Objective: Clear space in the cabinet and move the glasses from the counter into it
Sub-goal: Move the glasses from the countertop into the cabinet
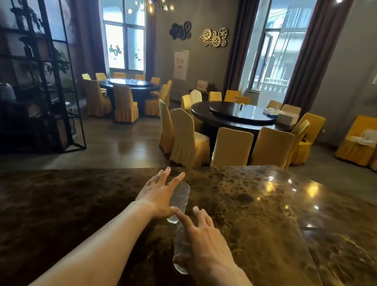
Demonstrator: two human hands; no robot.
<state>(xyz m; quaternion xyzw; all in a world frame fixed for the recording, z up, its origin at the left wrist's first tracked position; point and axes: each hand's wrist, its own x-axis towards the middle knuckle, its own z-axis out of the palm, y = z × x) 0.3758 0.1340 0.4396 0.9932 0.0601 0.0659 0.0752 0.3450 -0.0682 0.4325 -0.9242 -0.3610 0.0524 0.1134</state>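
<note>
Two tall clear glasses stand on the dark marble counter (256, 216), one behind the other. My left hand (158, 197) lies against the left side of the farther glass (179, 200), fingers spread and stretched forward, thumb touching the glass low down. My right hand (202, 241) hovers over the nearer glass (180, 246) with fingers apart; its index finger points toward the left thumb, and its thumb sits beside the glass's lower part. Neither hand is wrapped around a glass. The right hand hides part of the nearer glass.
Beyond the counter's far edge are round dining tables (237, 117) ringed by yellow-covered chairs (188, 138). A black metal-frame shelf unit (31, 67) stands at the left. The counter turns a corner at the right.
</note>
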